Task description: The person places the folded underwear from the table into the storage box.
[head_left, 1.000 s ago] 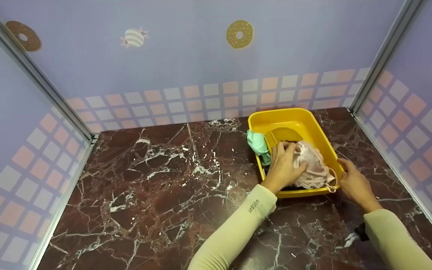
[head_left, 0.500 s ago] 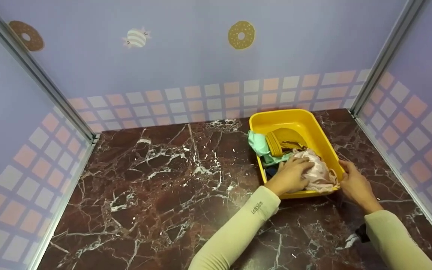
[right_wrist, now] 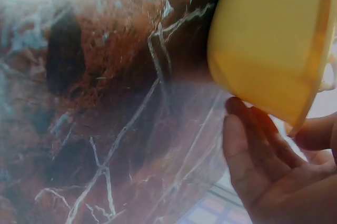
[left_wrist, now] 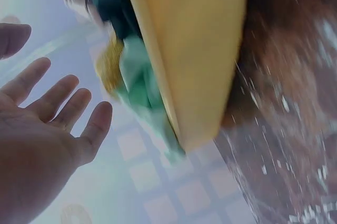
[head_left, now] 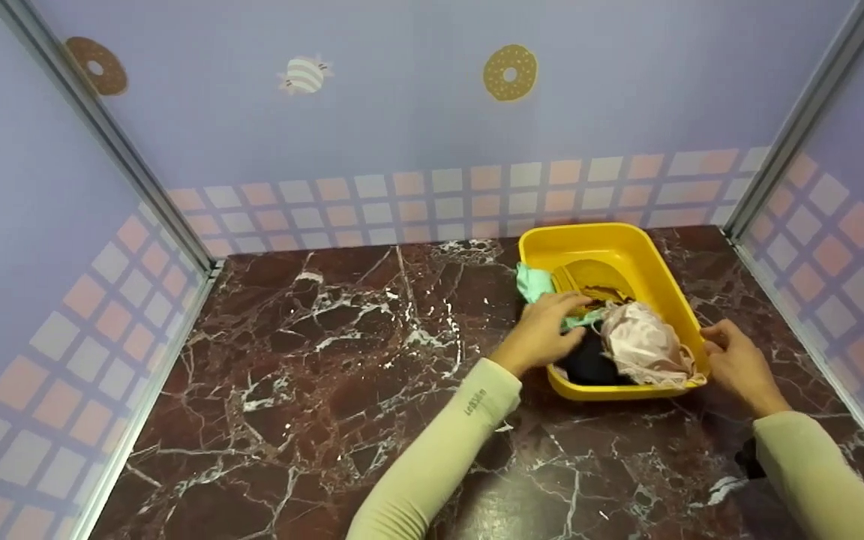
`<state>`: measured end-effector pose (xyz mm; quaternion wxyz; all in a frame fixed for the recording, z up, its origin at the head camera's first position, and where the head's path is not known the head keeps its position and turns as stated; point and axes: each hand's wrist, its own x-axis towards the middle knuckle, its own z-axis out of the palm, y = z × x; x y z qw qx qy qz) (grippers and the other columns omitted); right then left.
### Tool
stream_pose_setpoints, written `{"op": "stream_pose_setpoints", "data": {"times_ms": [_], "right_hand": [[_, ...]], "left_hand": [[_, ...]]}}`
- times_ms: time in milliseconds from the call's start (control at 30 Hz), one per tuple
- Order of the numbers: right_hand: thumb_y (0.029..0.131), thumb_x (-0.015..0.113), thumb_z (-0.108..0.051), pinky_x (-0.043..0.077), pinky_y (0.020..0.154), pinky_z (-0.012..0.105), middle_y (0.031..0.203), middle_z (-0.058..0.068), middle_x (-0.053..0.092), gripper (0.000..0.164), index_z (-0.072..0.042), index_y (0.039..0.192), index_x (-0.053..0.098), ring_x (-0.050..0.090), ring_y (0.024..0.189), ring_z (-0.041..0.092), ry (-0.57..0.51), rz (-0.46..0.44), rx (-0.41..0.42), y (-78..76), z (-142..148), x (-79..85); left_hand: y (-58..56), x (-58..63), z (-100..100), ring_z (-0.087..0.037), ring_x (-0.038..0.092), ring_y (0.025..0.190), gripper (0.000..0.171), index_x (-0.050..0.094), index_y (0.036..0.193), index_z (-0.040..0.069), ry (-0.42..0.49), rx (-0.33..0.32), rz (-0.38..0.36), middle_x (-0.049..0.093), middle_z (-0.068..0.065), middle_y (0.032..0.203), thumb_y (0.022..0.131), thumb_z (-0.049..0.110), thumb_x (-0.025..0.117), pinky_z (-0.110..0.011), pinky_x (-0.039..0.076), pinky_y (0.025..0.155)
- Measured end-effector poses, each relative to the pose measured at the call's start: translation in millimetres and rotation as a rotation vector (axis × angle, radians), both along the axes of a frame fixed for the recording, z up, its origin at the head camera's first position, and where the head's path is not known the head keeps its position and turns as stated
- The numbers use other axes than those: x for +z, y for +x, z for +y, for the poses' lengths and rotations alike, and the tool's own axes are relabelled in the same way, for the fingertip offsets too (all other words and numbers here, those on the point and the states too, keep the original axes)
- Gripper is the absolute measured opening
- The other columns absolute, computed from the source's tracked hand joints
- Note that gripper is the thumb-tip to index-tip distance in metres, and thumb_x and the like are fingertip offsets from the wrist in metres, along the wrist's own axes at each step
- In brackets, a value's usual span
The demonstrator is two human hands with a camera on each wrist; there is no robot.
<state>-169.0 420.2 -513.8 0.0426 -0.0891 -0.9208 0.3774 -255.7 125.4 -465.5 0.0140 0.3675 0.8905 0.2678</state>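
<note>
Over the left side of a yellow plastic basin, my left hand hovers with its fingers spread and relaxed. In the left wrist view that hand is apart from the clothes. My right hand grips the basin's right edge, thumb at the rim and fingers against the outer wall. Inside the basin, a pale pink satin bra with lace edging lies at the near right. Beside it is black cloth. A mint-green garment hangs over the left rim, next to a mustard-yellow piece.
The basin stands on a dark red marble-patterned tabletop with white flecks. Purple panels with a tile print enclose it at the back and both sides. A small black object lies by my right sleeve.
My left hand has let go of the pink bra and moved left, uncovering the black cloth. The right hand stays at the rim. The head view has shifted slightly.
</note>
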Motion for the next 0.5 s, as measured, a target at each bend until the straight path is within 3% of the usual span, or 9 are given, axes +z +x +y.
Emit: {"op": "stream_pose_setpoints", "data": {"times_ms": [167,300,400,500], "right_hand": [[0.093,0.043,-0.002,0.044,0.078,0.043,0.121,0.036,0.049,0.036,0.007,0.128,0.044,0.050,0.103,0.045,-0.018,0.001,0.053,-13.6,12.4,-0.5],[0.089,0.041,0.001,0.045,0.061,0.031,0.129,0.038,0.043,0.052,0.004,0.141,0.036,0.050,0.099,0.042,-0.065,-0.039,0.094,-12.0,24.4,-2.1],[0.087,0.041,0.002,0.045,0.051,0.029,0.130,0.039,0.042,0.056,0.005,0.142,0.033,0.050,0.094,0.038,-0.105,-0.053,0.093,-9.2,31.1,-2.9],[0.084,0.043,0.003,0.047,0.051,0.030,0.125,0.039,0.045,0.058,0.007,0.141,0.034,0.053,0.088,0.034,-0.121,-0.059,0.086,-8.0,35.2,-2.2]], "left_hand": [[-13.1,0.2,-22.6,-0.018,0.036,0.129,0.046,0.050,0.137,0.017,0.015,0.047,0.028,0.044,-0.005,0.142,0.092,0.024,0.058,-0.041,0.030,0.103],[-19.8,-3.4,-40.8,-0.019,0.038,0.128,0.046,0.051,0.136,0.015,-0.002,0.064,0.044,0.045,-0.006,0.141,0.091,0.023,0.059,-0.041,0.032,0.100],[-23.6,-6.9,-57.2,-0.019,0.035,0.130,0.048,0.049,0.138,0.018,-0.037,0.102,0.014,0.042,-0.004,0.144,0.091,0.023,0.059,-0.044,0.029,0.104],[-27.0,-10.8,-78.0,-0.020,0.031,0.133,0.050,0.046,0.140,0.022,-0.079,0.150,-0.023,0.037,-0.002,0.147,0.091,0.025,0.059,-0.048,0.021,0.108]]}}
